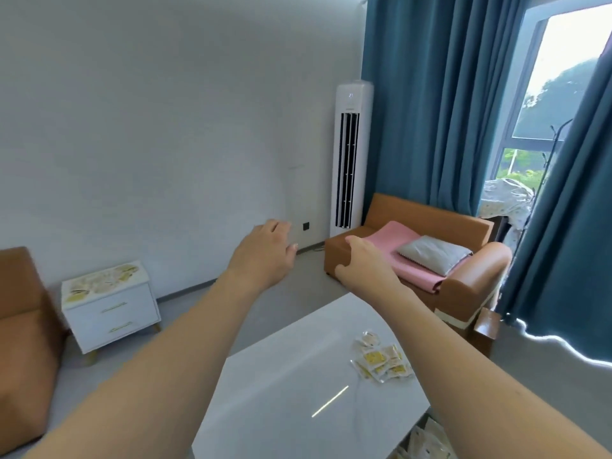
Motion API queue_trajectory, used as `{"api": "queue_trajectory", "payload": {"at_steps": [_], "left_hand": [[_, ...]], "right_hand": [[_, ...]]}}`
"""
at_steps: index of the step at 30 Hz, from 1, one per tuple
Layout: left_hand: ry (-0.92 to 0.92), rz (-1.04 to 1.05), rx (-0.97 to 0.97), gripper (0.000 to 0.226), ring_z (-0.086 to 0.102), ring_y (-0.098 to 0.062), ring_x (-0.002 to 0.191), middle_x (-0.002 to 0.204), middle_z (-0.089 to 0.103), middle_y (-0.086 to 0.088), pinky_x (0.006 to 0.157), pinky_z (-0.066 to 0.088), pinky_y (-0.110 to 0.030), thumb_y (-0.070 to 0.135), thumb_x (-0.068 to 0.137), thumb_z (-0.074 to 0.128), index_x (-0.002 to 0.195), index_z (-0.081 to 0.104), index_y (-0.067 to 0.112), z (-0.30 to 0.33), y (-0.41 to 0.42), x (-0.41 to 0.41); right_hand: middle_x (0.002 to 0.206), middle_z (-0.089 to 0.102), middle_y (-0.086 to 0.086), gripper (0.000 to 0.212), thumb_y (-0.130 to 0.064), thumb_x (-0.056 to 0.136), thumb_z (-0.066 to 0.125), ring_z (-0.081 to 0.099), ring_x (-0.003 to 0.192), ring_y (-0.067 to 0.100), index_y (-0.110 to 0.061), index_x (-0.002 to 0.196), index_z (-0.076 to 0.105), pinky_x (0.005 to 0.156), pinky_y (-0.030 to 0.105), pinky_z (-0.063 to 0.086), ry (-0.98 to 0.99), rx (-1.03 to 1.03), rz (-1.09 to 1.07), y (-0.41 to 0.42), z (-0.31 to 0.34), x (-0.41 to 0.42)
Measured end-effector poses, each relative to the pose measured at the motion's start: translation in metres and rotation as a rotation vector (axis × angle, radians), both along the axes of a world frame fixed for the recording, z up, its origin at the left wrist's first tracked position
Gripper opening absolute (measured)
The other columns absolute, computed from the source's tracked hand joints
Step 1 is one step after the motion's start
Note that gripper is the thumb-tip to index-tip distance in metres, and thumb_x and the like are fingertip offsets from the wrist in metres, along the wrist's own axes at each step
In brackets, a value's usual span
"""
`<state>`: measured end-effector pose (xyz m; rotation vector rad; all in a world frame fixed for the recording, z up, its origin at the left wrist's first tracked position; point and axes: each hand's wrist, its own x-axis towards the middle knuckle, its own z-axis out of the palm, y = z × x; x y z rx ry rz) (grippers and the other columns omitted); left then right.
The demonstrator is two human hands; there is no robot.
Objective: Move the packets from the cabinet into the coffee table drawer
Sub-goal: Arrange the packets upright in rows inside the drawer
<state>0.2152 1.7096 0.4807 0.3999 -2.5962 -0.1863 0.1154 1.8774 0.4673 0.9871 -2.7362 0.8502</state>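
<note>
Packets [381,361] sit in a loose pile on your white coffee table [281,385], right side. More pale packets [422,442] show below the table's right edge; can't tell if that's the drawer. Cabinet [111,308] drawers closed. Your left hand [265,256] and right hand [362,263] are raised, fingers relaxed, holding nothing.

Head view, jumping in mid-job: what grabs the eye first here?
Two bare arms reach forward mid-frame, the left hand and right hand both open and empty. Below the right arm, a pile of yellow-printed packets lies on the white coffee table. More packets sit on the white two-drawer cabinet at left.
</note>
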Motion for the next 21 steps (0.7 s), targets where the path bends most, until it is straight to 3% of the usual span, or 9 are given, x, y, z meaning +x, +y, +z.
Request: {"api": "queue_trajectory", "payload": {"at_steps": [2,6,11,21], "left_hand": [[-0.015,0.042,0.001,0.049,0.042,-0.028,0.13,0.149,0.04,-0.006,0.101,0.04,-0.039,0.034,0.102,0.043,0.146,0.039,0.013,0.004,-0.055,0.031],[-0.031,0.156,-0.002,0.05,0.043,-0.029,0.129,0.149,0.04,-0.006,0.102,0.042,-0.042,0.036,0.102,0.042,0.146,0.038,0.012,0.014,-0.166,0.087],[-0.052,0.275,0.048,0.05,0.043,-0.032,0.13,0.15,0.039,-0.01,0.101,0.041,-0.043,0.034,0.103,0.041,0.146,0.038,0.01,0.017,-0.286,0.133],[-0.045,0.334,0.093,0.048,0.041,-0.031,0.131,0.15,0.038,-0.008,0.102,0.042,-0.044,0.034,0.103,0.039,0.146,0.037,0.011,-0.005,-0.507,0.123]], "right_hand": [[0.107,0.056,0.008,0.028,-0.013,0.078,0.052,0.052,0.098,0.029,-0.008,0.107,0.052,0.078,0.036,0.046,-0.011,0.018,0.033,-0.056,0.008,0.022],[0.136,0.048,0.013,0.052,-0.016,0.085,0.053,0.047,0.123,0.031,-0.007,0.136,0.043,0.096,0.037,0.041,-0.03,-0.022,0.103,-0.163,0.015,0.067],[0.146,0.04,0.011,0.06,-0.015,0.088,0.05,0.039,0.133,0.029,-0.01,0.145,0.034,0.103,0.035,0.036,-0.073,0.01,0.184,-0.275,0.011,0.103],[0.15,0.037,0.008,0.064,-0.016,0.088,0.052,0.037,0.135,0.026,-0.009,0.148,0.031,0.104,0.033,0.034,-0.075,-0.005,0.276,-0.515,-0.013,0.079]]}}
